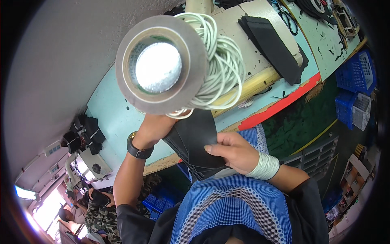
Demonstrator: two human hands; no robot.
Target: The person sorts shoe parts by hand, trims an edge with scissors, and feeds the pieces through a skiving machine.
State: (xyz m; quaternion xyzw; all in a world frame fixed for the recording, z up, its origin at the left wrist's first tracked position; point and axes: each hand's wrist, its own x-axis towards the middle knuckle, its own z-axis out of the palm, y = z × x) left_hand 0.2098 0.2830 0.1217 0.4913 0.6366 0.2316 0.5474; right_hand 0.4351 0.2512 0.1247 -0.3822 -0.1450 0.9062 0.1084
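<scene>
A stack of black flat pieces (200, 140) hangs fanned out over my lap, beside the table's front edge. My right hand (237, 153), closed, pinches the edge of the top piece between thumb and fingers. White cord is wound round that wrist. The far end of the stack runs up to my left hand (157, 127), which grips it there. The left fingers are mostly hidden behind a large roll of tape (191, 61) close to the camera. A loose bundle of white cord (223, 61) hangs right behind the roll.
More black pieces (270, 46) lie piled on the sewing machine bed (231, 28). Black-handled scissors (289, 20) rest at the back of the table (115, 95). Blue baskets (357, 73) stand on the floor at the right. Another person (99, 217) sits at the lower left.
</scene>
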